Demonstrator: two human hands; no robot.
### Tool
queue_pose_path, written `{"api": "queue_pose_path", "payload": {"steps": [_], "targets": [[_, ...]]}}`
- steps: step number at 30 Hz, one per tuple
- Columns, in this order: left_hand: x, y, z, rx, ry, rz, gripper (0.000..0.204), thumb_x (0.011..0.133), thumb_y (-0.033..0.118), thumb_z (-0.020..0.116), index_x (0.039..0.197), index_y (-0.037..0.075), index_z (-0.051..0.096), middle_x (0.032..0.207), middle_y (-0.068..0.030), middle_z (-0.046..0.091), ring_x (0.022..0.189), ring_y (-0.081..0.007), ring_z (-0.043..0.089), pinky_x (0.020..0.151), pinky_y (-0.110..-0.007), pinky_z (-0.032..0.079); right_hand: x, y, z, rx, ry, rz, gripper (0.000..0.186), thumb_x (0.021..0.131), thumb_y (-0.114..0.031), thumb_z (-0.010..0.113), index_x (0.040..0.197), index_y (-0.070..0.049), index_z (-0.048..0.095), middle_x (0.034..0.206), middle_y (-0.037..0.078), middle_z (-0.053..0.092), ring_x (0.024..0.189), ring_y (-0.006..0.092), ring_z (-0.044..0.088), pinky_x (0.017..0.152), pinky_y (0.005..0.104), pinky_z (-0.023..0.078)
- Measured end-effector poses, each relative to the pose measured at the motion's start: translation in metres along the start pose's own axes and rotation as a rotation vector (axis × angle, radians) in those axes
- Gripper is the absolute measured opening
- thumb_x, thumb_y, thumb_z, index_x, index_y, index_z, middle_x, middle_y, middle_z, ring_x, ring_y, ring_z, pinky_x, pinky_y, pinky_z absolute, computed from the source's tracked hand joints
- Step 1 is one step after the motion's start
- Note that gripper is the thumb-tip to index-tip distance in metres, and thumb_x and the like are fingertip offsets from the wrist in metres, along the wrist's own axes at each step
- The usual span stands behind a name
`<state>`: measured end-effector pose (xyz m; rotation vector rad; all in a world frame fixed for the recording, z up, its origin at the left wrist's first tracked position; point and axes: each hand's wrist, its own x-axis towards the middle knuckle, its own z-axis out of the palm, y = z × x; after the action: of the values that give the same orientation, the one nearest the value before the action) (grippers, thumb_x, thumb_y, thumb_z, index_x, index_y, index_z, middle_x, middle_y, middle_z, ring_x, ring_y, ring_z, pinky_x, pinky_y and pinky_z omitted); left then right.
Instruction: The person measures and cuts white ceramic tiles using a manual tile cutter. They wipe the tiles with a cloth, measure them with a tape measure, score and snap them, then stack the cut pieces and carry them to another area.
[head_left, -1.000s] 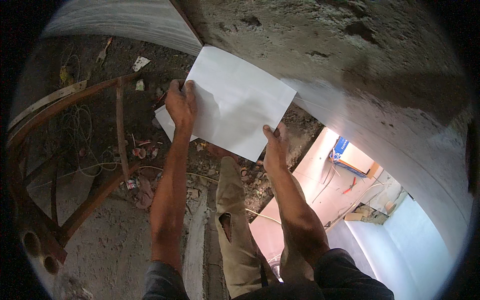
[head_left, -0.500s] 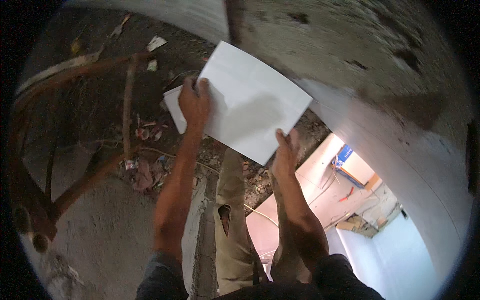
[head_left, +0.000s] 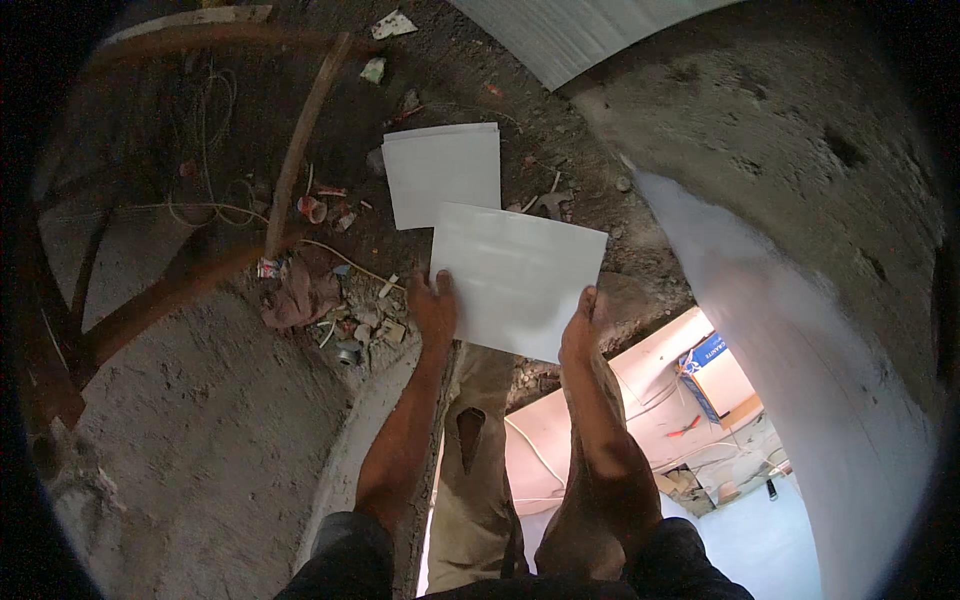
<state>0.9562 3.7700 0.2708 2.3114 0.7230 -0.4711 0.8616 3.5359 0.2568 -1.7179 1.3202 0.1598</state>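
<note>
A flat white rectangular tile (head_left: 522, 278) is held between my two hands, above my knees. My left hand (head_left: 433, 315) grips its left edge, thumb on the upper face. On the opposite side, my right hand (head_left: 580, 332) has hold of the lower right edge, with its thumb up along the rim. The fingers of both hands are partly hidden under the tile. Just beyond it, more white tiles (head_left: 442, 178) lie stacked on the dirt, their near right corner overlapped by the held one.
Rusty metal bars (head_left: 305, 150) stand at the left, beside litter and a crumpled brown cloth (head_left: 298, 290). A rough wall (head_left: 770, 150) rises at the right. Lower down on the right are a pink floor (head_left: 640, 385), a blue box (head_left: 705, 355) and red-handled pliers (head_left: 684, 427).
The tile has come lower and nearer to my body, and its steep slant has levelled out. The stacked tiles, mostly covered before, now show beyond it. My view has shifted too.
</note>
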Motion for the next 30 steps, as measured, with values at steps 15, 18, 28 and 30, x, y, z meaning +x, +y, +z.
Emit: {"api": "queue_pose_path", "payload": {"steps": [15, 18, 28, 30], "targets": [[-0.118, 0.025, 0.060, -0.249, -0.088, -0.038, 0.062, 0.105, 0.018, 0.058, 0.156, -0.004, 0.030, 0.156, -0.0274, 0.038, 0.147, -0.0403, 0.036, 0.121, -0.050, 0.028, 0.129, 0.022, 0.236, 0.078, -0.148, -0.346, 0.068, 0.103, -0.067, 0.050, 0.106, 0.000, 0.061, 0.097, 0.012, 0.059, 0.089, 0.0247, 0.055, 0.082, 0.0454, 0.045], [-0.108, 0.039, 0.056, -0.358, -0.115, -0.126, 0.057, 0.107, 0.020, 0.057, 0.154, -0.004, 0.034, 0.154, -0.0261, 0.041, 0.145, -0.0385, 0.040, 0.120, -0.049, 0.029, 0.132, 0.011, 0.272, 0.087, -0.079, -0.387, 0.061, 0.104, -0.062, 0.053, 0.099, -0.001, 0.060, 0.087, 0.010, 0.056, 0.080, 0.0242, 0.050, 0.077, 0.0472, 0.045], [-0.108, 0.032, 0.071, -0.594, -0.129, -0.246, 0.050, 0.110, 0.020, 0.053, 0.150, -0.005, 0.038, 0.152, -0.0254, 0.045, 0.143, -0.0347, 0.044, 0.122, -0.046, 0.031, 0.179, 0.030, 0.326, 0.060, -0.027, -0.421, 0.054, 0.108, -0.051, 0.052, 0.097, 0.002, 0.058, 0.084, 0.013, 0.056, 0.079, 0.0249, 0.052, 0.075, 0.0484, 0.045], [-0.108, 0.035, 0.072, -0.631, -0.137, -0.283, 0.048, 0.110, 0.019, 0.053, 0.149, -0.005, 0.038, 0.151, -0.0251, 0.046, 0.143, -0.0342, 0.044, 0.121, -0.046, 0.032, 0.183, 0.029, 0.329, 0.052, 0.001, -0.426, 0.053, 0.108, -0.050, 0.051, 0.097, 0.001, 0.058, 0.085, 0.015, 0.057, 0.080, 0.0266, 0.055, 0.076, 0.0495, 0.045]]}}
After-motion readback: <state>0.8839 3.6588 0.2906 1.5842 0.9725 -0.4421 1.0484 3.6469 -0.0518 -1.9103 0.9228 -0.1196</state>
